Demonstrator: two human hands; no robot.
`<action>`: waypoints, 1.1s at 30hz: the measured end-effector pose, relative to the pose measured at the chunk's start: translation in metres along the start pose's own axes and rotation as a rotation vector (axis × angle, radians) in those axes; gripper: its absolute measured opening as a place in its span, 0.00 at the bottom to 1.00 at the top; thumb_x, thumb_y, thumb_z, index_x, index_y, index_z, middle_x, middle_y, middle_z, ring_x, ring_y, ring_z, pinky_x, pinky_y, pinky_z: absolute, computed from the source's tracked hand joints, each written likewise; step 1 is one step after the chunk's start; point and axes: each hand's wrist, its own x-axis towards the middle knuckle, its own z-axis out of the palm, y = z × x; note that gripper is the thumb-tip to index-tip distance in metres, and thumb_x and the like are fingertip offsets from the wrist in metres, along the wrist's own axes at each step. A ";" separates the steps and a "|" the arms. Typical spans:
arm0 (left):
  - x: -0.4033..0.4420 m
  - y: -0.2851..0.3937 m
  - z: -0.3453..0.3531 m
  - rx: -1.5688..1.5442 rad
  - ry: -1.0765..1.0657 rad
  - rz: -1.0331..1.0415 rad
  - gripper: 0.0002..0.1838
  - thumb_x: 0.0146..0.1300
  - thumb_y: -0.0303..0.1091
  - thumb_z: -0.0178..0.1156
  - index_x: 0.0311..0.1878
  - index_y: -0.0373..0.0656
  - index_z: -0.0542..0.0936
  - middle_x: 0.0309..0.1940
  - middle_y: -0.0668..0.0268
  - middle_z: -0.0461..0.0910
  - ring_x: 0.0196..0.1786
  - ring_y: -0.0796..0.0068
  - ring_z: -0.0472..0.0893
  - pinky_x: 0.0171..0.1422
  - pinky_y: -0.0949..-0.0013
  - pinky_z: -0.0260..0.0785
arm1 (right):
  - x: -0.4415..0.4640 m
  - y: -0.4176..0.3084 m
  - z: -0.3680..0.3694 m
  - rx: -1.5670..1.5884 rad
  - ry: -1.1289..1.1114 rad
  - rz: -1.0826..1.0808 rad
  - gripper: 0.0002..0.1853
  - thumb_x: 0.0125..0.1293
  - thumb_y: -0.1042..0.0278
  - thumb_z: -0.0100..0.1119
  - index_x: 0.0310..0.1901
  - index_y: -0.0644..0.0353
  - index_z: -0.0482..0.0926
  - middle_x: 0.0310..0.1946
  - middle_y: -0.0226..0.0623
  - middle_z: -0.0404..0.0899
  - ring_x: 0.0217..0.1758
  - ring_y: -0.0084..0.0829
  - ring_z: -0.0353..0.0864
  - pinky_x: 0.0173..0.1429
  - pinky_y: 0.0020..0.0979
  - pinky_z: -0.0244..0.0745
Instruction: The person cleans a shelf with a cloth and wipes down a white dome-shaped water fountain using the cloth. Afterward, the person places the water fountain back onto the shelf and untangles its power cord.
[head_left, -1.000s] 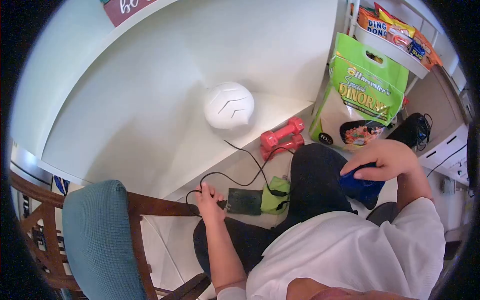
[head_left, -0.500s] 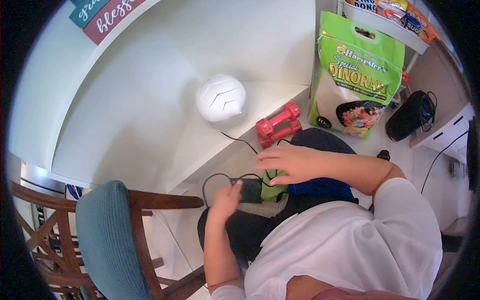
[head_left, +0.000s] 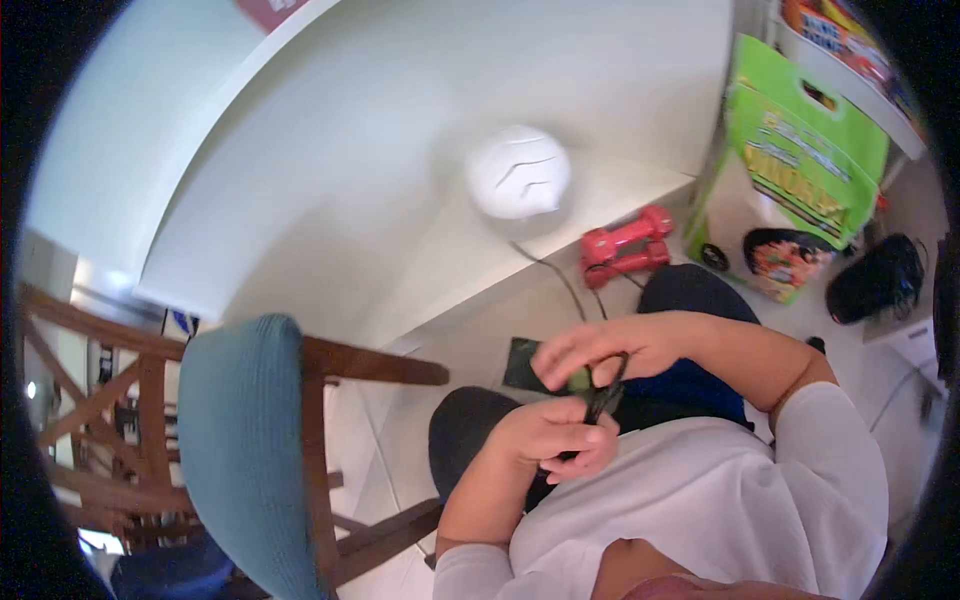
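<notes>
My left hand (head_left: 560, 440) is closed around a bunched black cable (head_left: 605, 395) in front of my shirt. Just above it, my right hand (head_left: 625, 350) curls over the same cable, thumb and fingers around a loop of it. A strand of cable runs up toward a white round device (head_left: 520, 173) with wavy dark slits, sitting on the white ledge. Beneath my right hand lies a dark green flat piece (head_left: 522, 365) on the floor. Some lighter green material (head_left: 580, 380) shows between my hands, mostly hidden. Motion blurs the fingers somewhat.
Two red dumbbells (head_left: 627, 247) lie beside the ledge (head_left: 450, 290). A green rice bag (head_left: 790, 170) stands at the right, with a black cylindrical speaker (head_left: 875, 280) close by. On the left is a wooden chair (head_left: 370, 360) with a teal cushion (head_left: 240, 450).
My hands have come together, the left moving right and toward my body. The cable is now bunched between them. The whole view has shifted, so the surroundings appear farther right.
</notes>
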 end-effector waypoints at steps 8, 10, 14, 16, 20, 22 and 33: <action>-0.022 -0.001 -0.013 0.934 1.018 0.570 0.09 0.67 0.33 0.50 0.45 0.38 0.70 0.25 0.68 0.71 0.26 0.82 0.69 0.31 0.78 0.63 | 0.024 -0.030 -0.026 -0.387 0.084 0.454 0.13 0.59 0.58 0.60 0.33 0.60 0.77 0.28 0.39 0.78 0.32 0.39 0.77 0.35 0.32 0.69; -0.028 -0.004 -0.010 0.684 0.849 0.878 0.09 0.66 0.32 0.51 0.46 0.39 0.70 0.25 0.68 0.71 0.26 0.81 0.68 0.32 0.77 0.62 | 0.022 -0.017 -0.017 -0.204 0.080 0.364 0.12 0.60 0.59 0.59 0.36 0.59 0.78 0.30 0.40 0.78 0.33 0.38 0.77 0.37 0.33 0.70; -0.034 -0.003 -0.021 0.306 0.568 1.121 0.11 0.62 0.30 0.54 0.47 0.39 0.70 0.25 0.67 0.71 0.26 0.80 0.65 0.33 0.73 0.61 | 0.017 -0.006 -0.010 0.228 0.119 0.453 0.10 0.62 0.61 0.55 0.38 0.58 0.77 0.32 0.40 0.78 0.36 0.39 0.76 0.42 0.34 0.70; -0.041 -0.003 -0.027 0.487 0.696 0.910 0.15 0.59 0.33 0.59 0.47 0.37 0.71 0.27 0.68 0.72 0.29 0.79 0.69 0.37 0.70 0.64 | 0.020 -0.010 -0.015 0.051 0.102 0.480 0.10 0.63 0.61 0.54 0.38 0.58 0.77 0.32 0.39 0.78 0.38 0.39 0.75 0.43 0.36 0.70; -0.055 0.000 -0.025 0.778 0.987 0.580 0.15 0.59 0.36 0.62 0.44 0.37 0.73 0.28 0.69 0.73 0.33 0.80 0.71 0.41 0.72 0.66 | 0.035 -0.017 -0.019 -0.498 -0.074 0.385 0.12 0.63 0.58 0.53 0.38 0.58 0.77 0.32 0.39 0.77 0.40 0.43 0.73 0.45 0.41 0.69; -0.043 -0.001 -0.011 0.704 1.221 0.598 0.13 0.61 0.36 0.60 0.43 0.37 0.74 0.27 0.69 0.73 0.33 0.81 0.71 0.41 0.74 0.65 | 0.037 -0.016 -0.014 -0.428 -0.064 0.416 0.13 0.63 0.57 0.52 0.39 0.58 0.77 0.32 0.40 0.77 0.42 0.44 0.73 0.45 0.41 0.69; -0.052 0.016 0.001 1.115 0.992 0.390 0.16 0.60 0.34 0.60 0.48 0.37 0.73 0.30 0.66 0.76 0.30 0.76 0.75 0.42 0.73 0.68 | 0.035 -0.007 -0.016 -0.738 -0.165 0.387 0.10 0.62 0.60 0.49 0.40 0.54 0.75 0.26 0.43 0.78 0.31 0.47 0.78 0.35 0.44 0.73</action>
